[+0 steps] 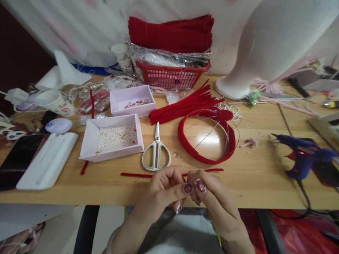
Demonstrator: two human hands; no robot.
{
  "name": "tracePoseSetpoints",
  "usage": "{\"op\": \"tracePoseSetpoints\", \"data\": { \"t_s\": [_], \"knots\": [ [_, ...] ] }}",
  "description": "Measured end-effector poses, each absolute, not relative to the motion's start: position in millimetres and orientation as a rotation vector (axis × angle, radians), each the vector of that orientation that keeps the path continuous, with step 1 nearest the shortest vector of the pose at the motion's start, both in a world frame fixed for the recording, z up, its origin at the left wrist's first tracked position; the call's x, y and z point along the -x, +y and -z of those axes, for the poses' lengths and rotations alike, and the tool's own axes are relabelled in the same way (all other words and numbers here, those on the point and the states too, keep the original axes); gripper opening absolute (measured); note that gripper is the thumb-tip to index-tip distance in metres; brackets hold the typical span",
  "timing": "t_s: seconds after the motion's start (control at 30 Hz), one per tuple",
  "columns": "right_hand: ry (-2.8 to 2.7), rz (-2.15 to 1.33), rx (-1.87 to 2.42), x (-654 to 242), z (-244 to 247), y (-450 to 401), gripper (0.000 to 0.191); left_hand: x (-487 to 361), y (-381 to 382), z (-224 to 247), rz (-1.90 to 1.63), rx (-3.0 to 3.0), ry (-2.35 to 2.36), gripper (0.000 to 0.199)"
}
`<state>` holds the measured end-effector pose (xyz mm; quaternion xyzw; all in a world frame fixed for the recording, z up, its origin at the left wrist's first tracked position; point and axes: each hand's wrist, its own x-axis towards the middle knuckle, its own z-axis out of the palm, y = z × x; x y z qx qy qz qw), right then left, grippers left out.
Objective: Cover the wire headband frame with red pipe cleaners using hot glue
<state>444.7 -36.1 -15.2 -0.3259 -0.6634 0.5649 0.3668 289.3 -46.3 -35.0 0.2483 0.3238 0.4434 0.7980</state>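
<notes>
Close together at the table's front edge, my left hand (169, 190) and my right hand (212, 194) meet with thumbs and fingertips pinched. Whatever lies between the fingertips is hidden or too small to name. Just behind them a red fuzzy stem (136, 175) lies across the wood, partly covered by my hands. Scissors with pale handles (156, 151) rest to the left, blades pointing away. A red velvet headband (185, 148) with thin wires and a round red piece (225, 114) lies beyond my right hand.
Boxes of beads (111, 155) and gems (133, 112) stand left. Behind lie a bundle of red stems (182, 106) and a red basket (172, 77). A blue glue gun (302, 155) with a lit light sits right, its cord over the edge. A white mannequin stand (254, 60) rises behind.
</notes>
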Motion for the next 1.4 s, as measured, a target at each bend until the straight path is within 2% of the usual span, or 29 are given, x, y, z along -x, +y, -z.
{"op": "tracePoseSetpoints", "data": {
  "t_s": [0.43, 0.67, 0.9, 1.17, 1.4],
  "knots": [
    [-1.933, -1.374, 0.826, -443.7, 14.3, -32.5, 0.021, -282.8, -50.2, 32.5, -1.005, -0.475, 0.657, 0.048],
    [-1.832, -1.424, 0.796, -445.5, 15.7, -33.3, 0.028, -286.9, -50.4, 31.8, -1.0, -0.477, 0.643, 0.048],
    [-1.871, -1.364, 0.774, -449.7, 17.8, -31.7, 0.023, -289.5, -49.0, 22.1, -0.984, -0.499, 0.712, 0.048],
    [-1.624, -1.471, 0.826, -445.2, 24.4, -37.2, 0.036, -297.1, -53.9, 25.8, -1.015, -0.501, 0.774, 0.049],
    [-1.464, -1.652, 0.785, -449.7, 24.4, -38.6, 0.032, -301.7, -52.8, 26.5, -1.043, -0.514, 0.73, 0.045]
  ]
}}
